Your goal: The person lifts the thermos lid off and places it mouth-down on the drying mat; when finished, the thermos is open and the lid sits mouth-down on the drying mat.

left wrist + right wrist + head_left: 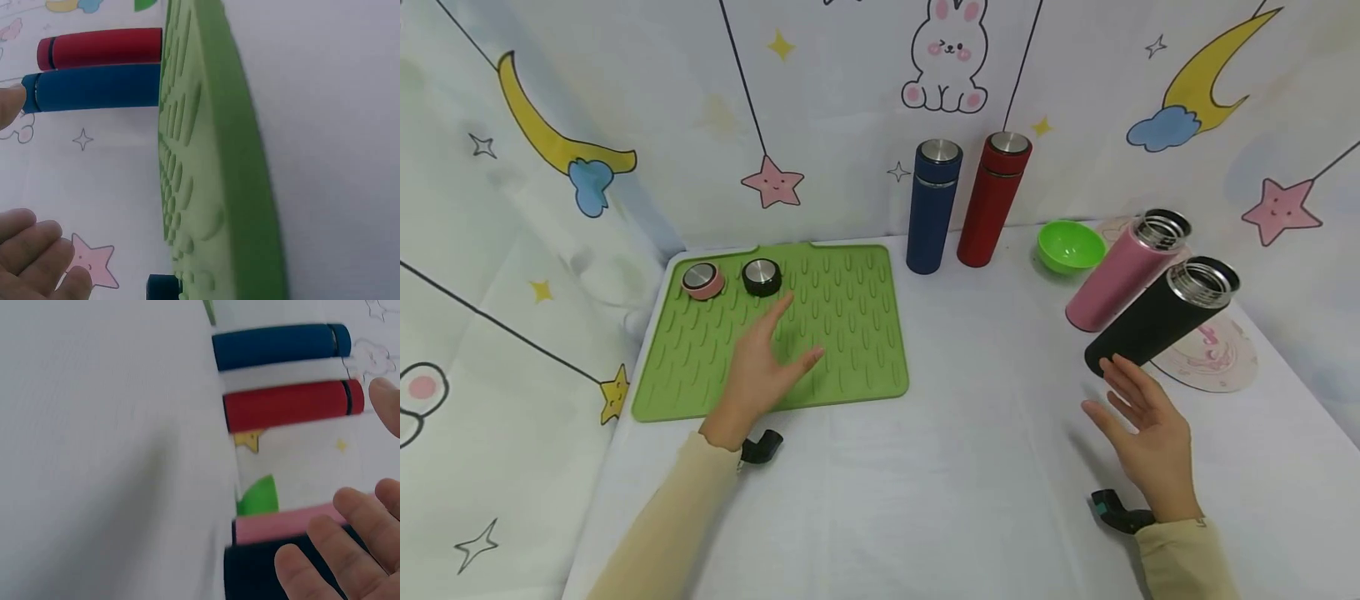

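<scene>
My left hand (758, 367) hovers over the green drying mat (850, 333), fingers spread and holding nothing. Beyond its fingertips, a black lid (762, 277) and a pink lid (703, 282) lie on the mat. On the right, my right hand (1146, 433) is held with relaxed fingers just in front of a black thermos (1150, 321); whether the fingertips touch it I cannot tell. Behind that one stands a pink thermos (1116, 279). Both have open, lidless mouths. In the right wrist view the fingers partly cover the black thermos (256, 572).
A blue thermos (933, 212) and a red thermos (992, 204), both lidded, stand at the table's back edge. Right of them sits a green bowl (1071, 247). A round patterned mat (1225, 358) lies by the black thermos. White cloth covers the table (925, 500).
</scene>
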The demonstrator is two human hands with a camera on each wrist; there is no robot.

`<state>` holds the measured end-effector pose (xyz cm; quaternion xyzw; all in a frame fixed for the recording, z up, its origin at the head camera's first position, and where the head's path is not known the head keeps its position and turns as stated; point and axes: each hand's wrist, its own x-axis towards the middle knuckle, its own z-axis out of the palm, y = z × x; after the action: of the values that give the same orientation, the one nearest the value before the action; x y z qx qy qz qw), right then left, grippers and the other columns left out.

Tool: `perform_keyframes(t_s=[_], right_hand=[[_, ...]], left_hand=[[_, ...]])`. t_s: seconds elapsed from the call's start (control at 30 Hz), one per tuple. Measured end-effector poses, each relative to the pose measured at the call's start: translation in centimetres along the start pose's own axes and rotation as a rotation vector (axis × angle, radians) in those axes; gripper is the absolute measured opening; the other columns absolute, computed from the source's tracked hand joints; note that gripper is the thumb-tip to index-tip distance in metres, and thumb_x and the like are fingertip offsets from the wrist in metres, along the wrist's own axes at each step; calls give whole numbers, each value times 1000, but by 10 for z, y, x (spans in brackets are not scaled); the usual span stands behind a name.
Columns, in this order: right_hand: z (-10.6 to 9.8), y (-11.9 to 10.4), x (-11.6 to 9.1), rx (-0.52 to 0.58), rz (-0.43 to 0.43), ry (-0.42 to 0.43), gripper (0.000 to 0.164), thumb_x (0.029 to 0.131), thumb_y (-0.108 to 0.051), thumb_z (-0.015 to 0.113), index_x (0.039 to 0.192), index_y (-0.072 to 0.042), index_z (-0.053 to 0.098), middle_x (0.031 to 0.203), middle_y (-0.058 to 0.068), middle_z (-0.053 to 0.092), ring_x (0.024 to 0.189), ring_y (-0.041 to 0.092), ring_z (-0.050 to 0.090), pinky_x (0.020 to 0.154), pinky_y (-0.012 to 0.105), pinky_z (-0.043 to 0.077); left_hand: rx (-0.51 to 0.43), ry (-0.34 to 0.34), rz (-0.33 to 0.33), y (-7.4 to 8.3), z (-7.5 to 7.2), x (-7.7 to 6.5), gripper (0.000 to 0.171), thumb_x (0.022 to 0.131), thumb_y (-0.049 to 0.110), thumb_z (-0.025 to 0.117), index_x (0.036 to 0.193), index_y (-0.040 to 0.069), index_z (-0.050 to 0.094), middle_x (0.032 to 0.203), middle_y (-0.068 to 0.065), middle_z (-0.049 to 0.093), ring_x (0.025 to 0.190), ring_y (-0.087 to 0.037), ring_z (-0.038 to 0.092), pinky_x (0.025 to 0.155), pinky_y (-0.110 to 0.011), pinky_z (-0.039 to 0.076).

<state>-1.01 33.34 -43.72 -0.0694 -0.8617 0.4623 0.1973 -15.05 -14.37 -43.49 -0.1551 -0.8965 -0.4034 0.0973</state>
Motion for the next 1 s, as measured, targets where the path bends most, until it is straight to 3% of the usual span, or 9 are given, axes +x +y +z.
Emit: perform_keyframes(t_s=[0.2,0.4,0.53,0.7,0.87,1.0], right_hand=[[21,-11,17,21,-111,-107,93,80,6,85,158,-24,44,157,-1,55,136,-8,53,101,3,47],[40,-16,36,20,-88,-150,91,84,-6,86,159,-32,41,159,-3,53,135,-12,52,102,3,46],[53,-18,51,8,-59,-153,90,87,-14,86,161,-33,38,160,6,51,141,2,54,104,5,46],[69,-21,74,-9,-13,-145,91,89,-26,84,163,-36,32,163,5,48,146,29,52,113,22,48],[87,-27,99,70,21,-104,91,89,-28,85,163,-30,33,164,3,46,149,29,49,120,44,45],[102,-29,119,108,52,-84,92,88,-31,85,164,-30,32,166,0,43,151,26,46,123,48,42]], left_hand=[[-13,57,33,2,1,-28,89,84,28,88,159,9,43,160,-14,50,147,-39,48,118,-59,43],[-34,97,39,-2,3,-45,89,81,23,90,156,5,45,157,-16,53,145,-39,51,117,-58,45],[-42,116,41,-3,1,-49,88,81,23,90,156,8,46,156,-15,55,144,-37,52,117,-57,46],[-60,102,41,1,1,-55,85,82,24,90,155,9,48,153,-15,57,143,-38,53,115,-58,47],[-92,83,47,5,2,-61,84,82,22,90,155,9,48,154,-14,57,145,-36,52,116,-56,46],[-109,58,43,10,3,-66,85,82,23,90,155,8,48,155,-13,56,146,-34,51,117,-56,46]])
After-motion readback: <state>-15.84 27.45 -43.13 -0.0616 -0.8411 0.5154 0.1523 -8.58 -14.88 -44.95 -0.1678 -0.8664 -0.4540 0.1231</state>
